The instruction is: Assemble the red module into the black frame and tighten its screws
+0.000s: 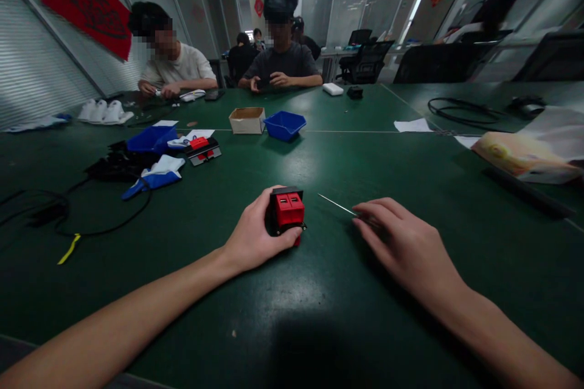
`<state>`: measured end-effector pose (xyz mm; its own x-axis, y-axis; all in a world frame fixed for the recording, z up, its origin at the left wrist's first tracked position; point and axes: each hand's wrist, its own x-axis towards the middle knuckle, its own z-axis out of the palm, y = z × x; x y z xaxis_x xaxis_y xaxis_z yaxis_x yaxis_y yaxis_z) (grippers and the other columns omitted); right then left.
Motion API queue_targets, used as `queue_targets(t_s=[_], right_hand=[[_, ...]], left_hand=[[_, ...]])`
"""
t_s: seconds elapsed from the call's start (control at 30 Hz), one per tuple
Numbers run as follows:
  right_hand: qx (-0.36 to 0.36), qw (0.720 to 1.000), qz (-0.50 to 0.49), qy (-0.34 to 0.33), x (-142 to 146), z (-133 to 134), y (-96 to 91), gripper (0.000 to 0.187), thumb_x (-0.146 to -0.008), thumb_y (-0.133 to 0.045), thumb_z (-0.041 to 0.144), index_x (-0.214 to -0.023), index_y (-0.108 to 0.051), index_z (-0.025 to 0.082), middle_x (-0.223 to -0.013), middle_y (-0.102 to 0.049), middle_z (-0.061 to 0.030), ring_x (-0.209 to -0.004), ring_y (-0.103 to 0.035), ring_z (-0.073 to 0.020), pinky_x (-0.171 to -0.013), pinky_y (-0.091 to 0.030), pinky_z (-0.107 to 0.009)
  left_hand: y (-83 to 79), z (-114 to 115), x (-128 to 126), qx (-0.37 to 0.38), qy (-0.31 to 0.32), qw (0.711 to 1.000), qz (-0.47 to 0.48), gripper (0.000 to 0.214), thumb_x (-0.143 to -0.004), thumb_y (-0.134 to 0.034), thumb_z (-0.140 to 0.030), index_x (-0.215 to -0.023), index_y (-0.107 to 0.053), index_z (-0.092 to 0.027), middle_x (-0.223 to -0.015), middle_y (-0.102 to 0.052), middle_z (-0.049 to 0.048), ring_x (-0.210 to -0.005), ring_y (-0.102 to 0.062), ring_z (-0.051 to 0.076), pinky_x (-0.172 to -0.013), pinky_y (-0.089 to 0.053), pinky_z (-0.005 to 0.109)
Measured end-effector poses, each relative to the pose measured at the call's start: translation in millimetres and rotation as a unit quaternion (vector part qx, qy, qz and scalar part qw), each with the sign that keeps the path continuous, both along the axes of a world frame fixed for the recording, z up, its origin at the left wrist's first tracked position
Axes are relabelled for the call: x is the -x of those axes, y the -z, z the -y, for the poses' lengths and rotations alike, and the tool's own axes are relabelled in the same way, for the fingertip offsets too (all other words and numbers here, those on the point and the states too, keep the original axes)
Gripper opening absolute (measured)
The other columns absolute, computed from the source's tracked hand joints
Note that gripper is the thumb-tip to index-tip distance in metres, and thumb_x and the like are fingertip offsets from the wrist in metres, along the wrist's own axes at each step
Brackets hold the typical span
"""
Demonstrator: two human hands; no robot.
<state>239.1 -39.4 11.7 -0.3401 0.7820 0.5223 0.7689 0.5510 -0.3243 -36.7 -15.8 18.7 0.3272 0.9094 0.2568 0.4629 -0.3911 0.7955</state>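
Note:
My left hand [255,228] is wrapped round a black and red socket module [290,209], its thumb along the lower edge. Two small slots like USB ports show on the module's red face. To the right, my right hand [401,237] holds a screwdriver [336,204] low over the green table. The thin metal shaft points left towards the module without touching it. Fingers cover the screwdriver's handle.
Ahead stand a cardboard box [247,121] and a blue bin [285,125]. At left lie another red and black module [203,150], a glove [157,175] and black cable [104,233]. A plastic bag [524,152] lies right. Two people sit across the green table [347,164].

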Motion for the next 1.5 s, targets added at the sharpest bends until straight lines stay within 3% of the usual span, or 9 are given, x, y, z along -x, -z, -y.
queue_targets(t_s=[0.1, 0.23, 0.4, 0.53, 0.97, 1.07, 1.2, 1.3, 1.5], right_hand=[[-0.051, 0.997, -0.043, -0.039, 11, 12, -13.5, 0.015, -0.098, -0.053, 0.019, -0.108, -0.063, 0.022, -0.103, -0.066, -0.0089, -0.084, -0.070, -0.0181, -0.073, -0.060, -0.030], [-0.092, 0.992, -0.033, -0.076, 18, 23, -19.5, 0.025, -0.095, -0.052, 0.010, -0.114, -0.060, 0.024, -0.111, -0.068, -0.0105, -0.096, -0.070, -0.0206, -0.082, -0.060, -0.032], [-0.160, 0.978, -0.004, -0.135, 20, 30, -20.3, 0.024, -0.092, -0.055, 0.005, -0.113, -0.062, 0.015, -0.108, -0.068, -0.0121, -0.096, -0.068, -0.0194, -0.081, -0.059, -0.030], [-0.172, 0.971, 0.001, -0.163, 23, 32, -22.1, 0.019, -0.093, -0.055, 0.003, -0.107, -0.064, 0.008, -0.108, -0.066, -0.0134, -0.099, -0.065, -0.0187, -0.086, -0.056, -0.029], [-0.165, 0.971, 0.017, -0.172, 22, 35, -14.1, 0.023, -0.095, -0.052, 0.003, -0.115, -0.064, 0.006, -0.118, -0.062, -0.0146, -0.110, -0.060, -0.0207, -0.096, -0.052, -0.034], [-0.165, 0.970, 0.026, -0.176, 25, 37, -21.3, 0.027, -0.098, -0.046, 0.005, -0.119, -0.062, 0.007, -0.116, -0.064, -0.0137, -0.105, -0.061, -0.0213, -0.090, -0.052, -0.034], [-0.194, 0.968, 0.063, -0.146, 33, 39, -30.9, 0.024, -0.099, -0.047, 0.009, -0.116, -0.063, 0.008, -0.098, -0.068, -0.0109, -0.086, -0.062, -0.0222, -0.075, -0.051, -0.037], [-0.224, 0.964, 0.083, -0.121, 36, 39, -31.2, 0.022, -0.096, -0.054, 0.010, -0.116, -0.062, 0.009, -0.102, -0.067, -0.0120, -0.092, -0.060, -0.0254, -0.077, -0.050, -0.039], [-0.236, 0.958, 0.048, -0.154, 39, 39, -28.0, 0.021, -0.095, -0.049, 0.006, -0.110, -0.063, 0.012, -0.098, -0.064, -0.0102, -0.089, -0.058, -0.0233, -0.076, -0.051, -0.038]], left_hand=[[0.9, -2, 1, 0.034, -0.027, 0.999, 0.017, 0.047, -0.083, -0.073, -0.043, -0.120, -0.058, -0.019, -0.107, -0.072, 0.0074, -0.097, -0.070, 0.026, -0.088, -0.058, 0.040], [2.1, -4, 1, 0.047, -0.048, 0.997, 0.029, 0.040, -0.083, -0.073, -0.042, -0.112, -0.062, -0.017, -0.101, -0.074, 0.0060, -0.089, -0.070, 0.024, -0.083, -0.058, 0.036], [1.7, -2, 1, 0.050, -0.054, 0.997, 0.019, 0.038, -0.083, -0.073, -0.040, -0.112, -0.062, -0.017, -0.099, -0.074, 0.0044, -0.088, -0.069, 0.021, -0.082, -0.056, 0.033], [-0.2, -1, 0, 0.053, -0.053, 0.997, 0.023, 0.037, -0.083, -0.073, -0.038, -0.112, -0.062, -0.017, -0.099, -0.073, 0.0038, -0.087, -0.069, 0.020, -0.081, -0.056, 0.031], [-4.0, -2, -1, 0.053, -0.060, 0.997, 0.015, 0.037, -0.082, -0.072, -0.038, -0.109, -0.062, -0.016, -0.097, -0.074, 0.0051, -0.086, -0.069, 0.021, -0.080, -0.055, 0.033], [-3.4, -3, -2, 0.052, -0.058, 0.997, 0.014, 0.037, -0.082, -0.072, -0.038, -0.109, -0.062, -0.016, -0.097, -0.074, 0.0049, -0.086, -0.069, 0.021, -0.081, -0.055, 0.033], [-1.6, -4, -2, 0.054, -0.054, 0.997, 0.015, 0.038, -0.082, -0.072, -0.039, -0.111, -0.062, -0.016, -0.099, -0.074, 0.0049, -0.088, -0.069, 0.021, -0.082, -0.055, 0.032], [-0.3, -3, -1, 0.054, -0.056, 0.997, 0.013, 0.038, -0.083, -0.072, -0.040, -0.111, -0.062, -0.016, -0.099, -0.073, 0.0046, -0.088, -0.069, 0.021, -0.082, -0.055, 0.032], [-1.1, -1, 0, 0.051, -0.048, 0.997, 0.017, 0.038, -0.083, -0.072, -0.039, -0.111, -0.062, -0.017, -0.099, -0.073, 0.0044, -0.088, -0.069, 0.021, -0.082, -0.055, 0.032]])
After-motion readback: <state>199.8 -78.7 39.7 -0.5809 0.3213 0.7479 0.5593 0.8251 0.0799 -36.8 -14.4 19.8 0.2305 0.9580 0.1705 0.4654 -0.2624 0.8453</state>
